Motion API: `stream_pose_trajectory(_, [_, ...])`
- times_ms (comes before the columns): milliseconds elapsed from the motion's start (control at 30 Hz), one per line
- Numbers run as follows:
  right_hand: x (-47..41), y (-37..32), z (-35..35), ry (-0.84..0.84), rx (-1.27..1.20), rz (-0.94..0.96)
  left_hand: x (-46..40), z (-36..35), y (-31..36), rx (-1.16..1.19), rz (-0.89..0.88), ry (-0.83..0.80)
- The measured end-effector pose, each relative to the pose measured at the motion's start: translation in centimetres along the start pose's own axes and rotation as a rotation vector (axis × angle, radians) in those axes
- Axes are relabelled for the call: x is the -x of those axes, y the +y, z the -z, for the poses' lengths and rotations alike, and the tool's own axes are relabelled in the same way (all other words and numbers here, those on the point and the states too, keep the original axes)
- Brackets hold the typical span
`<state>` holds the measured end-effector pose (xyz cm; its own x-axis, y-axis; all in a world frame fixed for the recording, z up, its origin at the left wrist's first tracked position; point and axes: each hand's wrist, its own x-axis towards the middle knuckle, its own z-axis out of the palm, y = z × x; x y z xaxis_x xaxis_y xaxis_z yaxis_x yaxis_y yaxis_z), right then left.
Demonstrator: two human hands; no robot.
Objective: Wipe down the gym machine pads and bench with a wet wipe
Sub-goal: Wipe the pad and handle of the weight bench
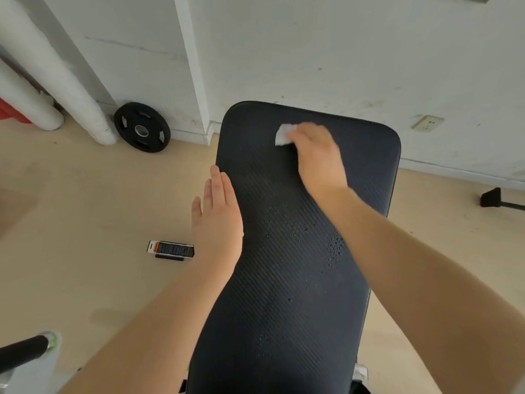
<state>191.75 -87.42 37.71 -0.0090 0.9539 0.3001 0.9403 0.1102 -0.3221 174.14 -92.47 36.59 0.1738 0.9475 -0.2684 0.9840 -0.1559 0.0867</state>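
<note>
A long black ribbed bench pad [284, 280] runs away from me toward the wall, with water droplets scattered over its middle. Near the pad's far end my right hand [315, 155] presses a white wet wipe [285, 134] onto the surface, fingers over the wipe, which sticks out at the fingertips. My left hand [217, 217] lies flat with straight fingers against the pad's left edge, holding nothing.
A black weight plate [142, 127] leans against the wall at the back left, beside white wrapped pipes [56, 75]. A small black and orange packet [170, 249] lies on the wooden floor left of the bench. A black bar end [25, 351] is at bottom left.
</note>
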Motion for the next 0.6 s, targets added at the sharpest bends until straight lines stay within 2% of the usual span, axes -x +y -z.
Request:
stream_pose_trajectory(133, [7.0,-1.0,-0.2,-0.140,-0.029,0.132,0.2,-0.2,0.0,0.016,-0.026,0.051])
stream_pose_trajectory(233, [4.4,-0.3,1.3,-0.295,-0.013,0.173,1.0,0.0,0.5,0.036,-0.114,0.074])
stream_pose_trajectory(300, [0.5,0.3,2.4,-0.197,-0.011,0.087,1.3,0.4,1.0,0.046,-0.132,0.012])
stream_pose_trajectory(367, [-2.5,0.9,3.3,-0.114,0.026,-0.097,1.2,0.9,2.0,0.143,-0.055,-0.084])
stream_pose_trajectory(400, [-3.1,1.5,3.4,-0.038,0.044,-0.107,1.0,1.1,2.6,0.215,-0.001,-0.121])
stream_pose_trajectory(500, [-2.0,2.2,2.5,0.034,0.018,-0.052,0.2,1.3,4.8,0.378,0.136,-0.167])
stream_pose_trajectory(600, [3.0,1.3,0.9,-0.046,-0.031,0.138,-0.3,1.0,6.5,0.385,0.243,-0.141])
